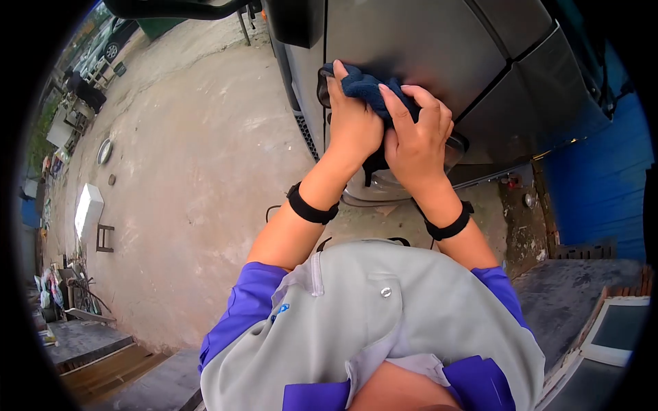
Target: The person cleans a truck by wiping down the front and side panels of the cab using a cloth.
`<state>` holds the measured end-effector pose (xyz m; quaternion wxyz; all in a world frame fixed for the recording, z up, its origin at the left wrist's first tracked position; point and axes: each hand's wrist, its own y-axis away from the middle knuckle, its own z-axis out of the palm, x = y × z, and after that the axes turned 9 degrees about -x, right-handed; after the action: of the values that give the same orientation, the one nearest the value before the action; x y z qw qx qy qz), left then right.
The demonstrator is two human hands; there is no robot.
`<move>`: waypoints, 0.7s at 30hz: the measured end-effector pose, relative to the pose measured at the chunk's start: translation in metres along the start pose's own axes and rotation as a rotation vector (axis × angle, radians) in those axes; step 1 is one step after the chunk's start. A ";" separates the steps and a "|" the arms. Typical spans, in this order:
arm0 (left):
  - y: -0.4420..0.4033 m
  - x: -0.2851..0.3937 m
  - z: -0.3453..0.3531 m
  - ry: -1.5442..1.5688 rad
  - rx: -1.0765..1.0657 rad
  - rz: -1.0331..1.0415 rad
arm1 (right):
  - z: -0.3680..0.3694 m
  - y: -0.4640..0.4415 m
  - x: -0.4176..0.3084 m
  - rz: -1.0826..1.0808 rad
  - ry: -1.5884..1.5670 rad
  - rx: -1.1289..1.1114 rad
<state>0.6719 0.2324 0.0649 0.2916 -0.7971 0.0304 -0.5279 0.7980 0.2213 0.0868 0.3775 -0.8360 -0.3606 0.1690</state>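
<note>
A dark blue cloth (370, 88) is bunched up against the grey body panel (411, 34) of a vehicle. My left hand (353, 123) is closed on the left part of the cloth, one finger pointing up along its edge. From the right, my right hand (419, 133) grips the same cloth with bent fingers and thumb. Beside my left fingertips is a dark rounded fitting (323, 85) on the panel. A clear lamp-like part (454, 152) shows partly behind my right wrist. Black bands circle both forearms.
Concrete ground (199, 151) spreads out to the left, with a white box (88, 209) and a small stool (105, 238) on it. A blue wall (603, 185) stands at the right. A person in dark clothes (86, 90) is far off at upper left.
</note>
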 end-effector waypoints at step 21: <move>0.096 0.000 0.187 -0.915 0.279 0.418 | -0.025 0.142 0.189 -0.050 -0.424 -0.172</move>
<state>0.8572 0.2337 -0.0332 0.4776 -0.8767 -0.0124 -0.0552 1.0087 0.2825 -0.0061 0.2246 -0.8018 -0.4654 0.2999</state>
